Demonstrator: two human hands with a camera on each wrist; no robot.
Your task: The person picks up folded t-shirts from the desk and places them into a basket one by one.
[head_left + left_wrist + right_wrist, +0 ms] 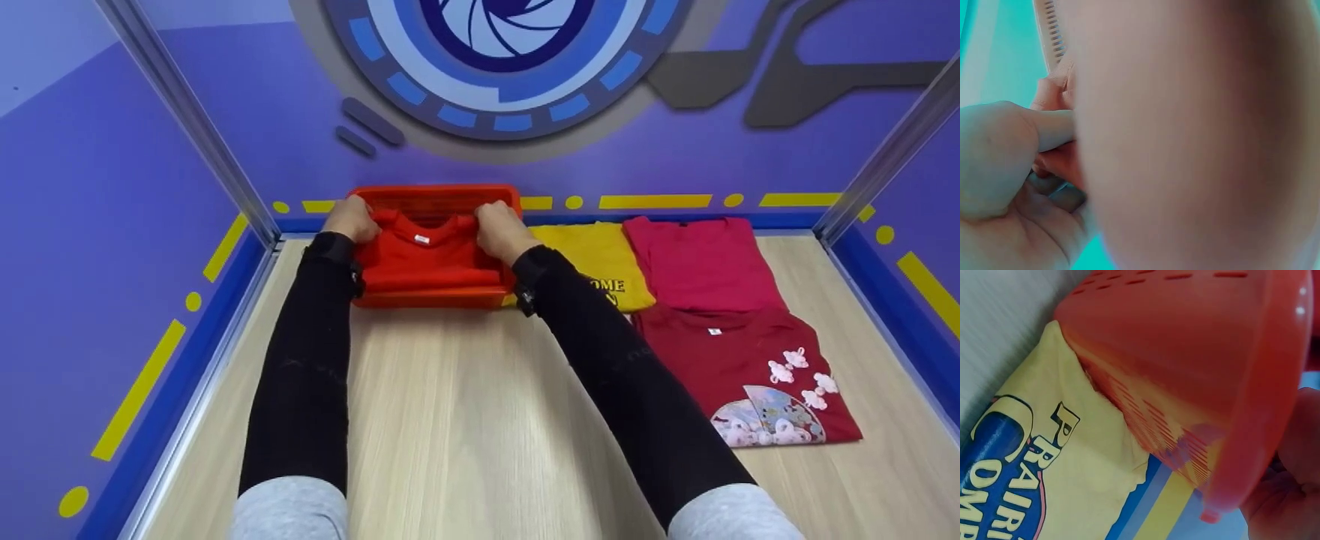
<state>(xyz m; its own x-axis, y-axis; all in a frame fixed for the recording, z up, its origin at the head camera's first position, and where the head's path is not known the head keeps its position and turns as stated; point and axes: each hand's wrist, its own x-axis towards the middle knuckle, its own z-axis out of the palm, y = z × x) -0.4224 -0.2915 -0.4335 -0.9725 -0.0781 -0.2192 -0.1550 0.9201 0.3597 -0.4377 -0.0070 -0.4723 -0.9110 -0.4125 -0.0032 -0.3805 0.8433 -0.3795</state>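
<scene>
A folded red T-shirt [424,259] with a white neck label lies inside an orange-red plastic basket [427,298] against the back wall. My left hand [351,218] pinches the shirt's left shoulder at the basket's left side. In the left wrist view the thumb and fingers of that left hand [999,163] close on the cloth [1053,93], while a large blurred shape hides the rest. At the other shoulder my right hand [504,232] grips the same shirt. The right wrist view shows the slotted basket wall [1168,343], with the right hand [1292,478] partly hidden behind its rim.
To the basket's right lies a folded yellow T-shirt [592,255], partly under the right arm and touching the basket. Beyond it is a folded pink-red shirt [701,262]. A dark red shirt [690,360] with a printed front lies nearer. Purple panels [112,225] enclose the wooden table [420,412].
</scene>
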